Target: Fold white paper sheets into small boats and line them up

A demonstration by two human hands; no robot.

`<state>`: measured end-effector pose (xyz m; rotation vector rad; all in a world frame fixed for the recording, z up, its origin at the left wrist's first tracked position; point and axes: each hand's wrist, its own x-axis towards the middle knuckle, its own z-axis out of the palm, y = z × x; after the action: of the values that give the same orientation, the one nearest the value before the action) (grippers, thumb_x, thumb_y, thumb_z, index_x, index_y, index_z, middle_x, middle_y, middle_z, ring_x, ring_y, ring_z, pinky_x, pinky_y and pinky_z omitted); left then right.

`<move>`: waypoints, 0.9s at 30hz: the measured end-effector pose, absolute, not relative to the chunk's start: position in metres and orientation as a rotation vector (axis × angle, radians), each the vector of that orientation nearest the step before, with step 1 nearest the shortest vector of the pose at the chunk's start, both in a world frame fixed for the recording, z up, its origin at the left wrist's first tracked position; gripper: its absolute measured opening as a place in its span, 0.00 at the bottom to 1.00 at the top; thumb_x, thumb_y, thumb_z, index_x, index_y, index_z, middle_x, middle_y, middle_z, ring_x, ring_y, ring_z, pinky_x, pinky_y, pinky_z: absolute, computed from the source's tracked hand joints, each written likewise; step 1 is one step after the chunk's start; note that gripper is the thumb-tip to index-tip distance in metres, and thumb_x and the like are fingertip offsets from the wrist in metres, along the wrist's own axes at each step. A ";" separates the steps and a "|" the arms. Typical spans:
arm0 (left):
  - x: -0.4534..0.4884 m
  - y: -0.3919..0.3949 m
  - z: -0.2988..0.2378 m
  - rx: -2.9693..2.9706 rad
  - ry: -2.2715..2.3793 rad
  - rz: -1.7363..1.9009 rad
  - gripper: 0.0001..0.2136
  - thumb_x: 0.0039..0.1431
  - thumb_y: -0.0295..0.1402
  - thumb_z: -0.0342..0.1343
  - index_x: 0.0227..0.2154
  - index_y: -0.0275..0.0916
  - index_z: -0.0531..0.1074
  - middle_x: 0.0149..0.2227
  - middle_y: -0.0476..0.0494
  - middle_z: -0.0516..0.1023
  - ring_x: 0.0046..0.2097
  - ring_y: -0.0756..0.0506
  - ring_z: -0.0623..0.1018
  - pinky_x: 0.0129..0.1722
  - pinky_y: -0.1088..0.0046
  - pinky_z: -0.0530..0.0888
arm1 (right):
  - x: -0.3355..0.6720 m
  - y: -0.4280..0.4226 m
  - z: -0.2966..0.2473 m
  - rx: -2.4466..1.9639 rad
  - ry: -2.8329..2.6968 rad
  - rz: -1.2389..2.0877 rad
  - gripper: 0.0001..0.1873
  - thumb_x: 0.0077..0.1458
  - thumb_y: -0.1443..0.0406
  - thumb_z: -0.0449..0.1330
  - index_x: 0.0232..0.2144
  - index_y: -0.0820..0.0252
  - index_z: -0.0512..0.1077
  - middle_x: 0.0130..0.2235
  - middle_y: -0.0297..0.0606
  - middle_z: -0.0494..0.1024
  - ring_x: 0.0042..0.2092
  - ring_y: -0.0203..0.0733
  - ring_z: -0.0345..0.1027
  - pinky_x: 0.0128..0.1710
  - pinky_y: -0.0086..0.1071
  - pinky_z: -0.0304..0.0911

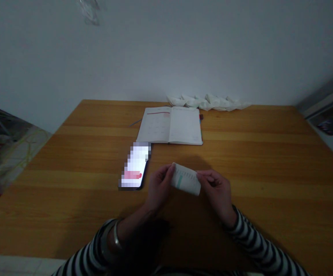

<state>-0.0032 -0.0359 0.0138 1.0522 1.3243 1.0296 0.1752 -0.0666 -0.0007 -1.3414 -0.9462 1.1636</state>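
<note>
Between my two hands is a small white packet (pixel 187 179) with a green stripe and faint print along its top edge; its exact kind is unclear. My left hand (pixel 159 186) pinches its left end between thumb and fingers. At the upper right corner, my right hand (pixel 217 191) grips it with thumb and forefinger. The packet is held above the wooden table, slightly tilted. Left of my left hand lies a phone (pixel 134 166) with a lit screen, its contents blurred out. Beyond the hands an open notebook (pixel 185 126) lies flat, its pages white with a red line.
The wooden table (pixel 255 153) reaches back to a pale wall (pixel 166 50). A crumpled white strip (pixel 209 102) lies along its back edge behind the notebook. A clear plastic piece (pixel 89 10) hangs on the wall. Clutter sits beyond the table's left side.
</note>
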 end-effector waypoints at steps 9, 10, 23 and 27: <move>-0.011 -0.027 0.021 1.269 1.180 0.790 0.17 0.62 0.45 0.57 0.29 0.35 0.77 0.25 0.48 0.74 0.28 0.49 0.71 0.26 0.76 0.67 | 0.195 -0.056 0.005 -1.274 -1.301 1.688 0.18 0.56 0.52 0.64 0.29 0.62 0.79 0.26 0.36 0.80 0.25 0.35 0.72 0.25 0.25 0.65; -0.010 -0.026 0.020 1.252 1.157 0.768 0.17 0.61 0.45 0.57 0.28 0.35 0.76 0.25 0.48 0.74 0.28 0.50 0.71 0.26 0.76 0.66 | 0.196 -0.056 0.005 -1.277 -1.342 1.729 0.19 0.56 0.52 0.63 0.28 0.63 0.78 0.25 0.34 0.79 0.23 0.33 0.69 0.21 0.24 0.62; 0.005 -0.032 0.009 0.652 1.002 0.920 0.38 0.42 0.32 0.75 0.58 0.38 0.65 0.39 0.40 0.83 0.36 0.43 0.82 0.41 0.64 0.78 | 0.171 -0.074 0.003 -1.420 -1.354 1.089 0.19 0.63 0.53 0.57 0.28 0.60 0.73 0.20 0.31 0.74 0.21 0.33 0.65 0.21 0.24 0.60; 0.007 -0.037 0.005 0.810 0.948 0.718 0.20 0.42 0.36 0.74 0.39 0.32 0.79 0.40 0.36 0.84 0.39 0.41 0.82 0.46 0.63 0.76 | 0.171 -0.074 0.002 -1.415 -1.232 1.072 0.19 0.62 0.53 0.58 0.27 0.59 0.71 0.17 0.27 0.69 0.17 0.32 0.62 0.17 0.23 0.56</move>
<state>0.0069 -0.0374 0.0053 0.8097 0.9483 0.7180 0.1710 -0.0740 0.0018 -1.4153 -1.2320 1.0716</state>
